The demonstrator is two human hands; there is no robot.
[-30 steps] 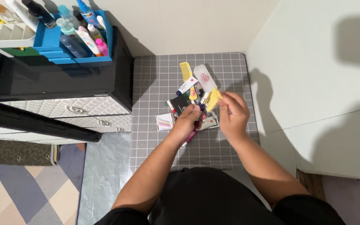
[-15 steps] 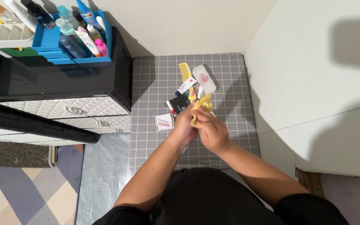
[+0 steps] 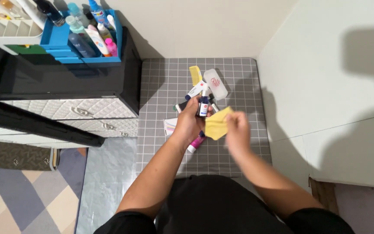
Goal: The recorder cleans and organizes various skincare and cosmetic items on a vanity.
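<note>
Comb [image 3: 195,74], white case [image 3: 215,83] and tube [image 3: 195,91] lie beyond the hands.

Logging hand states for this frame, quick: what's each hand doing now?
Left hand: closed, holding a small dark bottle upright.
Right hand: closed, holding a yellow cloth; blurred.

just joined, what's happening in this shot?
A person sits over a grey grid mat. The left hand holds up a small dark bottle; the right hand holds a yellow cloth beside it. A yellow comb, tubes and a clear case lie scattered on the mat.
</note>
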